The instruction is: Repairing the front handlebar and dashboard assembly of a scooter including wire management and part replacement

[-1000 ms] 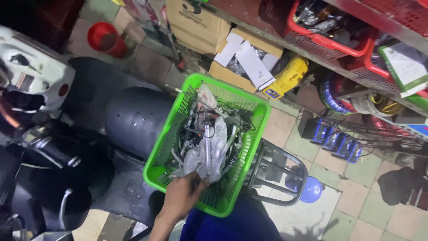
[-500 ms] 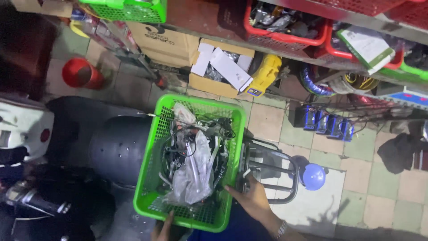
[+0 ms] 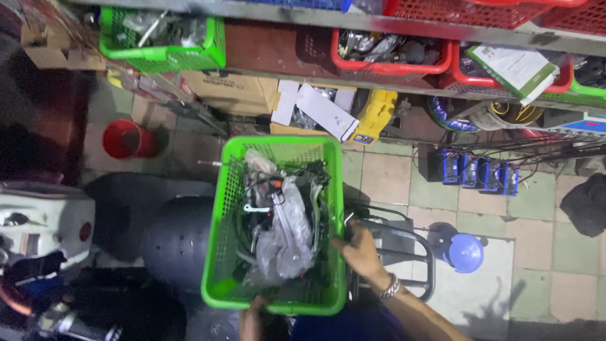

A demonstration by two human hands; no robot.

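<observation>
Green plastic basket (image 3: 230,240) of cables and bagged parts sits over a dark scooter seat (image 3: 173,243), long axis running away from the person. Right hand (image 3: 363,249) has fingers clamped on its right rim; left hand (image 3: 252,319) touches the near edge, grip unclear.

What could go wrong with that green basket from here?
1. The green basket is gripped only at its near rim by the left hand and its side by the right hand; it could tip.
2. Loose cables and bagged parts are heaped high and might spill.
3. A cable could snag the metal rack beside it.
</observation>
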